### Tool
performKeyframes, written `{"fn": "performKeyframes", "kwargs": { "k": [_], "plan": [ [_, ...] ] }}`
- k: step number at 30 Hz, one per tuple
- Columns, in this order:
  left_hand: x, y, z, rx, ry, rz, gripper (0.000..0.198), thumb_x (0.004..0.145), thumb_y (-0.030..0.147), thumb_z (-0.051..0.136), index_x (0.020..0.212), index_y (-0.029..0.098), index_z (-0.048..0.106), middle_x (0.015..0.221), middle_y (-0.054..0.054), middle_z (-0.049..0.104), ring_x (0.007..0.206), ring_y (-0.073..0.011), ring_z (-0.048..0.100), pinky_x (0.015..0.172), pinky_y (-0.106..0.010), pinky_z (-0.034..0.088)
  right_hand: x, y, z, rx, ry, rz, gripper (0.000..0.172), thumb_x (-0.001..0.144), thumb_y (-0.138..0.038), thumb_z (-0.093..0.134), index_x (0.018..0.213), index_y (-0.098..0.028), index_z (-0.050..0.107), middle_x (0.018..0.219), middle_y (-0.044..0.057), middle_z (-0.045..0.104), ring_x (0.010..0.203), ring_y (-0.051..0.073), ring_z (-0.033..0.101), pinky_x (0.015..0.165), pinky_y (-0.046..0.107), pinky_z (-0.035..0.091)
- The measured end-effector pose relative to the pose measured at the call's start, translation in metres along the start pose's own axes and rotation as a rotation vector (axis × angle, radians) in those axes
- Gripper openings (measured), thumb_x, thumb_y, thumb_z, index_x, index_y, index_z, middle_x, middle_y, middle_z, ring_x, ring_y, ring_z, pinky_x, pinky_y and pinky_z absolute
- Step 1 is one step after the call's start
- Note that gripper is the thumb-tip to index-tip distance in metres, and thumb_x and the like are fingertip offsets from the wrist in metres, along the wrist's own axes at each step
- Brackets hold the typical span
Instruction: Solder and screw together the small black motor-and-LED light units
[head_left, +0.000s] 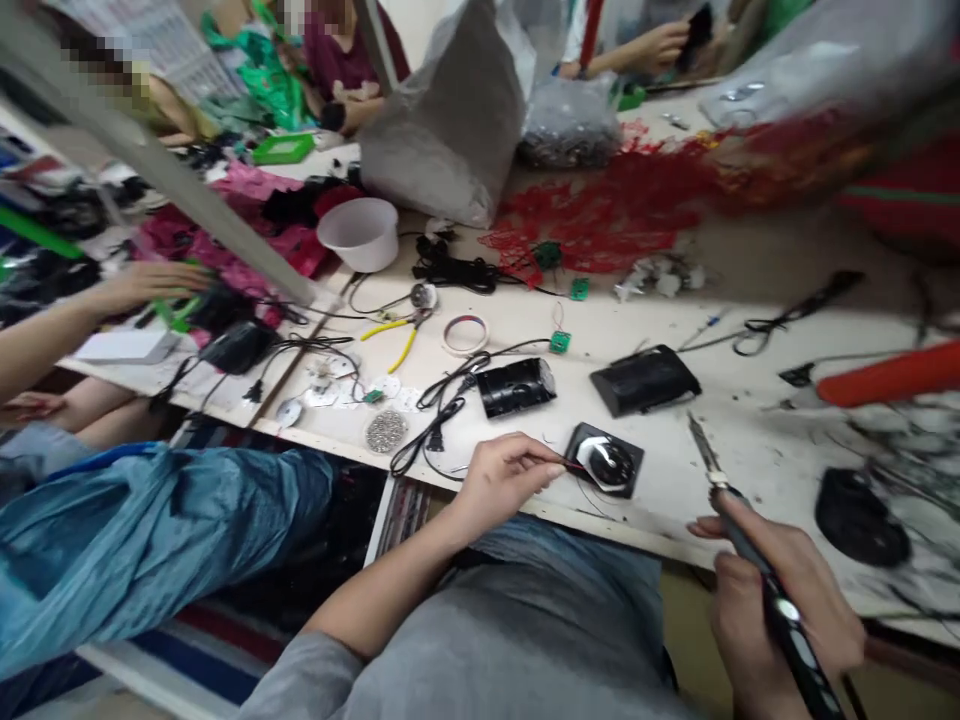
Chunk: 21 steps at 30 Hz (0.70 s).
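From my remote seat, I see the thumb and fingers of the left hand (499, 480) pressed together at the tips, pinching thin wires (574, 465), one of them reddish. These run to a square black unit with a shiny hexagonal face (606, 462), which lies near the front edge of the white workbench (645, 325). The right hand (814, 572) is wrapped around the handle of a soldering iron (786, 610); its metal tip points up and away, to the right of the unit and apart from it.

I judge this to be the readying stage of a wire joint: leads held, iron in hand, nothing touching yet. The next move, as I read it, calls for keeping the pinch steady, baring the lead ends to view and bringing the tip over without brushing the fingers or the black casing.

Just beyond the unit lie a black cylindrical housing (517, 388) and, to its right, a second black housing (646, 380). Past them I make out a small green circuit board (560, 342), a roll of tape (465, 335) and yellow-handled pliers (406, 350). Farther left, a co-worker's hand (165, 283) reaches over other dark parts.
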<state>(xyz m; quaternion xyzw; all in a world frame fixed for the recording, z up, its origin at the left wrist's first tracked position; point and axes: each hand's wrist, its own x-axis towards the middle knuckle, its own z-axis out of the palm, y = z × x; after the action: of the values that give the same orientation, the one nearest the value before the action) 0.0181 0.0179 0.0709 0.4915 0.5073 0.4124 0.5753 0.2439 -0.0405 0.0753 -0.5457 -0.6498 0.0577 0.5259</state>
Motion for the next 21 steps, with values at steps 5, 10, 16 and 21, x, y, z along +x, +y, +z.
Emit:
{"fn": "performKeyframes", "kwargs": {
  "k": [5, 10, 16, 21],
  "plan": [
    [-0.004, -0.002, 0.004, 0.315, -0.041, 0.259, 0.018, 0.087, 0.033, 0.071, 0.084, 0.018, 0.079, 0.078, -0.007, 0.074, 0.063, -0.0118, 0.060, 0.058, -0.022, 0.048, -0.003, -0.014, -0.013, -0.037, 0.016, 0.067, 0.039, 0.094, -0.016, 0.059, 0.130, -0.030, 0.066, 0.085, 0.001, 0.066, 0.075, 0.017, 0.061, 0.068, 0.031, 0.050],
    [-0.006, -0.009, 0.015, 0.468, -0.018, 0.340, 0.017, 0.090, 0.030, 0.067, 0.084, 0.018, 0.078, 0.066, -0.003, 0.068, 0.060, -0.0129, 0.058, 0.061, -0.024, 0.048, -0.013, -0.015, -0.015, -0.057, -0.032, 0.022, 0.044, 0.088, -0.009, 0.065, 0.128, -0.029, 0.065, 0.087, 0.002, 0.067, 0.074, 0.017, 0.064, 0.067, 0.031, 0.054],
    [-0.003, -0.013, 0.018, 0.499, 0.003, 0.286, 0.014, 0.087, 0.025, 0.067, 0.079, 0.017, 0.075, 0.062, -0.001, 0.062, 0.055, -0.0114, 0.052, 0.058, -0.023, 0.045, -0.018, -0.010, -0.007, -0.038, -0.072, -0.056, 0.049, 0.086, -0.005, 0.067, 0.130, -0.026, 0.065, 0.089, 0.002, 0.068, 0.073, 0.015, 0.066, 0.065, 0.027, 0.055],
    [-0.004, -0.016, 0.018, 0.524, 0.057, 0.329, 0.012, 0.086, 0.024, 0.066, 0.081, 0.018, 0.076, 0.074, -0.003, 0.064, 0.065, -0.0125, 0.058, 0.062, -0.024, 0.048, -0.015, -0.019, -0.009, -0.020, -0.020, -0.021, 0.040, 0.086, -0.011, 0.068, 0.122, -0.029, 0.069, 0.082, 0.001, 0.069, 0.066, 0.017, 0.066, 0.060, 0.030, 0.054]
  ]
}}
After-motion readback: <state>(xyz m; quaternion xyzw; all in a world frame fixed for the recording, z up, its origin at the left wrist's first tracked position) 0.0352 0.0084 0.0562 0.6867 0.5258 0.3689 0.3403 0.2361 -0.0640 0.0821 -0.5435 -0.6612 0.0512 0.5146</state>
